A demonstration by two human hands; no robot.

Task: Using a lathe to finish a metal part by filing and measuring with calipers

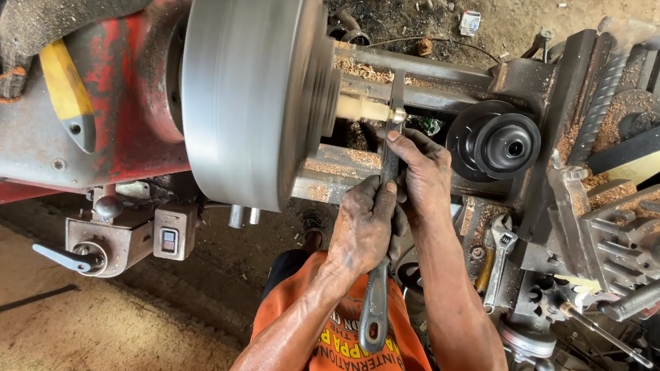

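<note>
A pale wooden piece (pixel 362 107) sticks out of the big grey lathe chuck (pixel 248 75), which looks blurred with spin. Both my hands hold a long dark metal turning tool (pixel 384 214) that points up at the wood. My left hand (pixel 364 224) wraps the tool's shaft midway. My right hand (pixel 420 173) grips it higher, close to the tip near the wood's end. The tool's lower handle end (pixel 373 324) hangs over my orange shirt. A black cone-shaped tailstock part (pixel 501 145) sits just right of the wood.
The red lathe headstock (pixel 129 72) fills the upper left, with a dusty glove (pixel 36 1) lying on it. An adjustable wrench (pixel 498 260) and grey machine parts (pixel 621 227) crowd the right. Sawdust covers the lathe bed and the floor (pixel 78 331) below.
</note>
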